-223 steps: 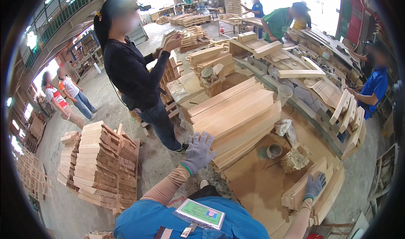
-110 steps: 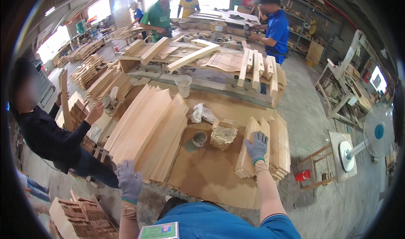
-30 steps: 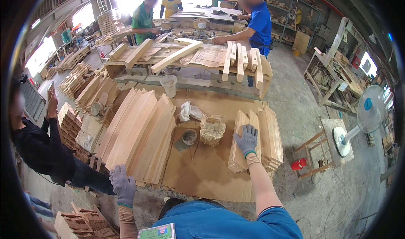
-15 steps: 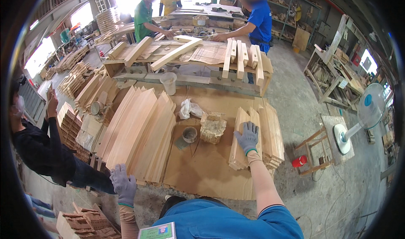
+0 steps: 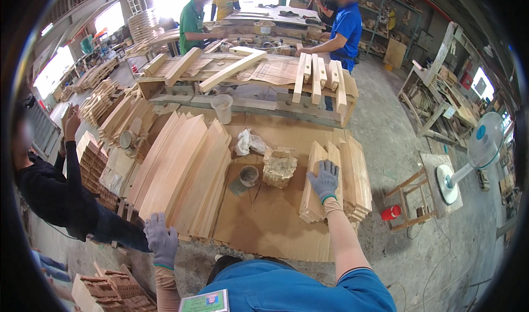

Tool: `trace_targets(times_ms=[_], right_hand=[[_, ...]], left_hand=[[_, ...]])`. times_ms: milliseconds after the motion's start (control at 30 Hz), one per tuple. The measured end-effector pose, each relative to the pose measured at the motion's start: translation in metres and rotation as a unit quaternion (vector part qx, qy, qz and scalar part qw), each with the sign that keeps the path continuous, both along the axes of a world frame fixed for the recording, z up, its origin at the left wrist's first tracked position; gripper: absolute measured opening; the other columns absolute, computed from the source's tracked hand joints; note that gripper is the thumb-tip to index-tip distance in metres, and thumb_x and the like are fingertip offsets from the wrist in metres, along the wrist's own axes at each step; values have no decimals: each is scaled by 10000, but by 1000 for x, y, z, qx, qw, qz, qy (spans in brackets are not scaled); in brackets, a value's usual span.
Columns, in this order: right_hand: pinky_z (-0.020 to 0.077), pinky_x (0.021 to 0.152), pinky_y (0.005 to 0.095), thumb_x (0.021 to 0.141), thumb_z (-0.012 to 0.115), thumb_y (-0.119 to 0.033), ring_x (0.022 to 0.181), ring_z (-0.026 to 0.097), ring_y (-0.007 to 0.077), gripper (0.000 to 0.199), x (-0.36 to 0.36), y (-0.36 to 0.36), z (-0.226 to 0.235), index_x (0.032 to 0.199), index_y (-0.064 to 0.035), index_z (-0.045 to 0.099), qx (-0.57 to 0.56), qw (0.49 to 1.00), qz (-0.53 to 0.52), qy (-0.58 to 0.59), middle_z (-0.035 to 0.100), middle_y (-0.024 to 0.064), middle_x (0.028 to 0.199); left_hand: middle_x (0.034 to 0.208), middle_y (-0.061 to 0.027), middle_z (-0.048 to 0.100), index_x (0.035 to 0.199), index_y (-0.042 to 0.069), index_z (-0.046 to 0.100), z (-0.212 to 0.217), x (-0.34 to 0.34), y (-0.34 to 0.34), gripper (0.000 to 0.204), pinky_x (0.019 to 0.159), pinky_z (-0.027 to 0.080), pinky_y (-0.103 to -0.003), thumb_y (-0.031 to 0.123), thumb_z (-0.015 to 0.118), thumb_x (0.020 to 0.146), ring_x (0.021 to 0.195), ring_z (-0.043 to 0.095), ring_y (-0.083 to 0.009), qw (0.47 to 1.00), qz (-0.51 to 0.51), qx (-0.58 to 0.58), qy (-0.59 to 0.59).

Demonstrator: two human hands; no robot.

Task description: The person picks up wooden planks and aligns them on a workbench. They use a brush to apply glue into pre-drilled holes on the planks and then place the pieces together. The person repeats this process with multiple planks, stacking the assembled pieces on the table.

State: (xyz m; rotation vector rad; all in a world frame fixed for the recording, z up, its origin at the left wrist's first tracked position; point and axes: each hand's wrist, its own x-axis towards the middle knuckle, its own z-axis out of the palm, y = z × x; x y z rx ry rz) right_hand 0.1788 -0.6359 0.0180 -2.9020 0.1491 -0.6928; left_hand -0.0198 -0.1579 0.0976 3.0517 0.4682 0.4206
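Observation:
My right hand (image 5: 324, 181), in a grey glove, lies flat on the right stack of pale wooden boards (image 5: 357, 174), its fingers stretched out. My left hand (image 5: 161, 240), gloved the same way, is at the near left corner of the larger stack of long boards (image 5: 179, 174). Its fingers are extended and somewhat apart; whether they touch the boards I cannot tell. Between the stacks, on a brown cardboard sheet (image 5: 264, 218), stand a rough, crusted block (image 5: 279, 167), a small round cup (image 5: 248, 175) and a crumpled white bag (image 5: 249, 142).
A translucent plastic cup (image 5: 222, 109) stands by the bench (image 5: 220, 100) ahead, which carries wooden pieces. A white fan (image 5: 447, 182) stands on a low stool at right, beside a red container (image 5: 391, 212). Co-workers stand across the bench; a person in black (image 5: 58, 196) is at left.
My hands stay where they were on and by the stacks. Across the bench, the co-workers in green and blue have shifted their arms, and another person shows behind the blue shirt.

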Motion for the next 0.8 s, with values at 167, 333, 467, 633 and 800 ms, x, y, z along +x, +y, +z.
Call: trace_targets(times_ms=[167, 333, 467, 633, 800], right_hand=[[255, 1073, 491, 742, 635, -449, 1183, 432, 349, 598, -3, -5, -1, 1164, -36, 543, 26, 1000, 2, 17, 499, 169, 1228], [243, 1086, 488, 749, 633, -457, 1211, 418, 353, 610, 1, -1, 0, 1181, -38, 540, 18, 999, 7, 26, 492, 171, 1253], [233, 1097, 487, 753, 628, -469, 1237, 402, 355, 622, 0, -3, 0, 1198, -43, 538, 15, 999, 1, 37, 486, 172, 1276], [235, 1094, 492, 751, 629, -473, 1226, 407, 353, 619, -1, -4, -1, 1185, -41, 541, 12, 1000, -2, 27, 487, 160, 1263], [232, 1098, 493, 755, 629, -469, 1233, 405, 356, 620, 0, 0, 0, 1195, -43, 538, 18, 999, 0, 30, 484, 160, 1282]], left_hand=[[1260, -182, 503, 1236, 18, 515, 23, 5, -11, 514, 980, 362, -488, 157, 581, 745, 1171, 456, -393, 999, -15, -37, 33], [1236, -178, 521, 1207, 17, 538, 5, 1, 2, 488, 960, 377, -482, 152, 580, 739, 1135, 478, -389, 999, -25, -1, -20], [1249, -182, 519, 1212, 17, 538, 6, 3, 1, 488, 974, 370, -485, 154, 576, 745, 1162, 467, -395, 999, -27, -13, -18], [1263, -181, 512, 1226, 18, 531, -1, 2, 4, 494, 1001, 349, -496, 155, 570, 752, 1189, 451, -407, 999, -26, -4, -22], [1274, -168, 498, 1223, 22, 517, 0, 0, 3, 492, 1001, 344, -502, 152, 574, 752, 1193, 440, -407, 1000, -21, -11, -20]])
